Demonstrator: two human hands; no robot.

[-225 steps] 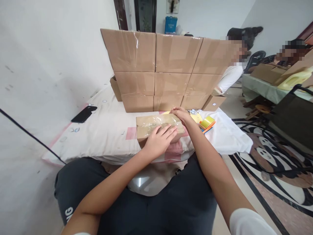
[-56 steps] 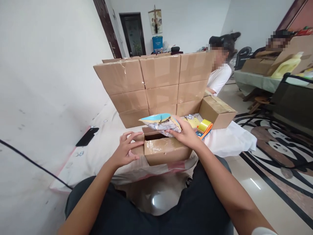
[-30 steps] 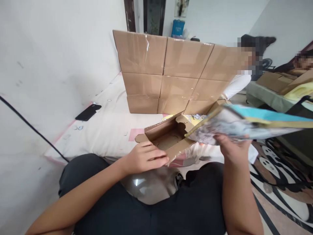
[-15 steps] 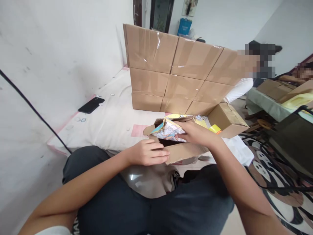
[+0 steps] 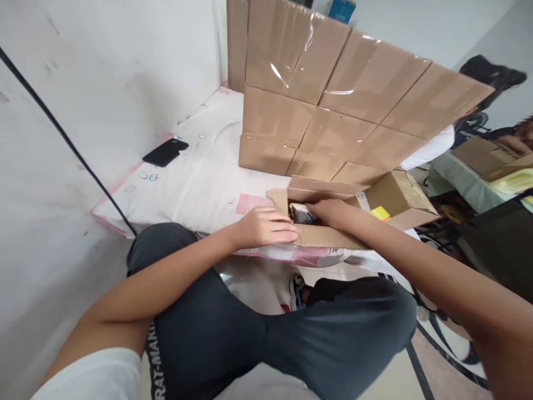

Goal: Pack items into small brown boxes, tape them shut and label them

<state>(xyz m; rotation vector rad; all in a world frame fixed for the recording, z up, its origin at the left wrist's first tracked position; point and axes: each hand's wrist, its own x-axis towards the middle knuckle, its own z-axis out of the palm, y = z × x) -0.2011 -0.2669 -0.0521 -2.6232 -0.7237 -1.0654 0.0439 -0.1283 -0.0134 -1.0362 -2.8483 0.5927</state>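
Observation:
A small open cardboard box [image 5: 325, 236] lies on the bed edge in front of my knees. My left hand [image 5: 264, 226] is closed on its near flap at the left corner, thumb out of sight. My right hand [image 5: 333, 214] reaches down into the box, fingers bent at a colourful printed packet [image 5: 303, 214]. The box wall and the hand hide most of that packet. Right of my right hand, a yellow item [image 5: 380, 213] shows beside a second open cardboard box [image 5: 406, 191].
Behind the box stands a tall wall of taped cardboard cartons [image 5: 312, 105]. A black phone-like object [image 5: 165, 152] lies on the white bed sheet [image 5: 204, 189] at left. Beyond the cartons is a person's white sleeve [image 5: 433, 147]. A black cable [image 5: 66, 139] crosses the left wall.
My right hand has lowered the printed packet from above the rim down into the box. My left hand stays at the near flap. The view has shifted, and the cartons appear larger.

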